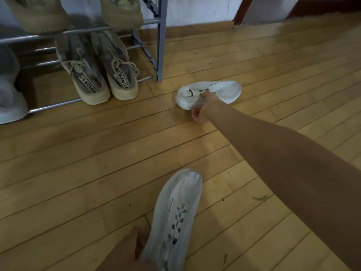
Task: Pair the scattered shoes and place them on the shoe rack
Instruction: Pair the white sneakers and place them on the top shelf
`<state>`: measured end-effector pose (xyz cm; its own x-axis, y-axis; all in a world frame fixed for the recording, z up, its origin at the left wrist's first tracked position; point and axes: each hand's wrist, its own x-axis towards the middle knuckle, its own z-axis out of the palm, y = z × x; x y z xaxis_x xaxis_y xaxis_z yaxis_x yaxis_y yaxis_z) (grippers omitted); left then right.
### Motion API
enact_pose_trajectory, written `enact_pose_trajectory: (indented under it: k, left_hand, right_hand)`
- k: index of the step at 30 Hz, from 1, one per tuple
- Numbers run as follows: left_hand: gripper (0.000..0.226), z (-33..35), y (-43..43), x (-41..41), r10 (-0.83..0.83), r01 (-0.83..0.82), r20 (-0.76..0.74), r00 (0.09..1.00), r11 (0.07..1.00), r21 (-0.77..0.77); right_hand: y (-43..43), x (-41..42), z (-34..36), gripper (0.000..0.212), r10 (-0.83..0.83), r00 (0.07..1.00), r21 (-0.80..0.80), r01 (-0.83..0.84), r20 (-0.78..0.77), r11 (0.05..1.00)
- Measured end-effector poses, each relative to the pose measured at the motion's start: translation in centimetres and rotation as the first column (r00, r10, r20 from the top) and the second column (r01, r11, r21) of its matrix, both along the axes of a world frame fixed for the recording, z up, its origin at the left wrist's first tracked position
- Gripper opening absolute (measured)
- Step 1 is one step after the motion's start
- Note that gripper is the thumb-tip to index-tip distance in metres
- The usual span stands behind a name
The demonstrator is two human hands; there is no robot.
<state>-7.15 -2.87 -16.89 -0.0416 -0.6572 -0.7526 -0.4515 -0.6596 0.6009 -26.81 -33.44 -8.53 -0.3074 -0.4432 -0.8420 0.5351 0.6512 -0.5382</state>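
Head view: right hand [202,109] is reached out to the far white shoe [224,90], which lies on its side on the wooden floor [78,153] just beside the right post of the shoe rack [160,45]. Thumb on top, fingers curled under the near edge; it grasps the shoe at the opening. Shoe is touching the floor with its toe pointing right.

Left hand [127,251] is at the bottom edge, against the left side of the near white shoe [175,212] by the heel. Thumb touches the shoe's side, other fingers are hidden behind the shoe and cut by the frame, so cannot tell if it is clenched on it or just resting. Near shoe is sole down with its toe pointing away, well apart from the far one.

Rack at upper left: beige pair [101,79] side by side on the lower rails, heels toward camera. Upper beige shoes [121,12] sit on the tier above, only partly in frame. Rack white shoe [9,102] is on the lower rails at far left, blurred and cropped.
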Motion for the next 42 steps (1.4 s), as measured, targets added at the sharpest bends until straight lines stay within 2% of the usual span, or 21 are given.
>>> enact_pose_trajectory:
  k: [1, 3, 4, 5, 8, 10, 11, 13, 14, 18, 21, 22, 23, 25, 27, 29, 32, 35, 39, 42]
  left_hand:
    - [0.045, 0.4, 0.1, 0.1, -0.13, 0.13, 0.016, 0.991, 0.991, -0.028]
    - [0.027, 2.5, -0.6, 0.3, -0.134, 0.131, -0.081, 0.988, 0.991, -0.03]
    - [0.022, 3.4, -1.0, 0.6, -0.02, 0.02, -0.159, 0.987, 1.0, -0.001]
    - [0.025, 4.1, -1.6, 1.2, 0.001, -0.001, -0.17, 0.985, 1.0, -0.001]
    - [0.036, 6.7, -2.3, 3.9, 0.053, -0.089, -0.243, 0.969, 0.986, -0.141]
    - [0.053, 8.0, -3.5, 5.3, 0.121, -0.188, -0.273, 0.954, 0.953, -0.236]
    - [0.052, 8.6, -4.2, 5.9, 0.166, -0.246, -0.289, 0.943, 0.931, -0.268]
    - [0.031, 9.9, -5.3, 6.8, 0.273, -0.381, -0.342, 0.899, 0.871, -0.308]
    - [0.03, 10.8, -5.8, 7.0, 0.304, -0.422, -0.357, 0.883, 0.847, -0.323]
    - [0.051, 15.7, -6.6, 8.0, 0.435, -0.575, -0.412, 0.8, 0.751, -0.323]
    - [0.076, 20.2, -5.0, 9.1, 0.476, -0.626, -0.433, 0.766, 0.704, -0.335]
    - [0.076, 21.9, -4.0, 9.4, 0.485, -0.639, -0.44, 0.756, 0.691, -0.338]
    - [0.067, 23.6, -2.9, 9.5, 0.489, -0.656, -0.457, 0.743, 0.668, -0.351]
    - [0.03, 27.0, -0.2, 9.9, 0.489, -0.668, -0.463, 0.739, 0.621, -0.41]
    - [0.008, 30.3, 2.1, 10.3, 0.501, -0.695, -0.483, 0.718, 0.556, -0.456]
    - [0.014, 34.0, 3.9, 10.7, 0.488, -0.716, -0.525, 0.698, 0.486, -0.501]
    - [0.021, 39.5, 6.2, 10.5, 0.457, -0.715, -0.551, 0.698, 0.397, -0.576]
    - [0.011, 43.7, 7.4, 10.2, 0.425, -0.687, -0.549, 0.719, 0.32, -0.652]
    - [0.007, 48.8, 7.9, 9.6, 0.382, -0.651, -0.539, 0.75, 0.287, -0.702]
    - [0.01, 51.5, 7.6, 9.0, 0.378, -0.622, -0.511, 0.772, 0.279, -0.731]
  right_hand:
    - [0.3, 0.0, 0.2, 0.019, 0.024, 1.0, -0.024, -0.024, -0.009, 0.999]
    - [1.1, -0.8, 0.1, 0.016, 0.068, 0.997, -0.092, -0.07, -0.019, 0.993]
    - [1.8, -1.4, -0.1, 0.018, 0.098, 0.995, -0.122, -0.101, -0.03, 0.987]
    - [2.4, -2.2, -0.6, 0.018, 0.126, 0.991, -0.137, -0.131, -0.042, 0.982]
    - [4.9, -4.4, -1.8, 0.008, 0.223, 0.97, -0.157, -0.236, -0.093, 0.959]
    - [6.7, -5.0, -1.5, 0.01, 0.264, 0.95, -0.179, -0.292, -0.164, 0.94]
    - [7.6, -5.0, -1.1, 0.009, 0.287, 0.936, -0.196, -0.326, -0.203, 0.925]
    - [9.6, -4.3, 0.5, 0.013, 0.338, 0.906, -0.235, -0.397, -0.253, 0.887]
    - [10.7, -3.7, 1.5, 0.015, 0.362, 0.891, -0.258, -0.43, -0.272, 0.865]
    - [15.4, -0.7, 5.9, 0.015, 0.47, 0.835, -0.389, -0.55, -0.287, 0.739]
    - [20.2, 1.7, 9.9, 0.013, 0.551, 0.795, -0.464, -0.6, -0.255, 0.651]
    - [22.0, 2.6, 11.4, 0.011, 0.564, 0.79, -0.477, -0.602, -0.24, 0.641]
    - [23.6, 3.4, 13.0, 0.012, 0.573, 0.79, -0.485, -0.596, -0.216, 0.64]
    - [26.2, 5.1, 16.6, 0.013, 0.606, 0.778, -0.508, -0.594, -0.165, 0.624]
    - [27.6, 6.7, 20.7, 0.023, 0.643, 0.731, -0.523, -0.65, -0.229, 0.552]
    - [28.5, 7.6, 24.9, 0.022, 0.656, 0.7, -0.544, -0.68, -0.283, 0.491]
    - [29.5, 8.2, 30.7, 0.004, 0.637, 0.672, -0.59, -0.705, -0.377, 0.394]
    - [30.6, 8.2, 35.5, 0.003, 0.568, 0.672, -0.651, -0.703, -0.476, 0.286]
    - [31.4, 7.8, 40.3, 0.003, 0.526, 0.695, -0.703, -0.672, -0.491, 0.233]
    - [31.2, 7.3, 42.5, 0.013, 0.493, 0.698, -0.713, -0.672, -0.519, 0.201]
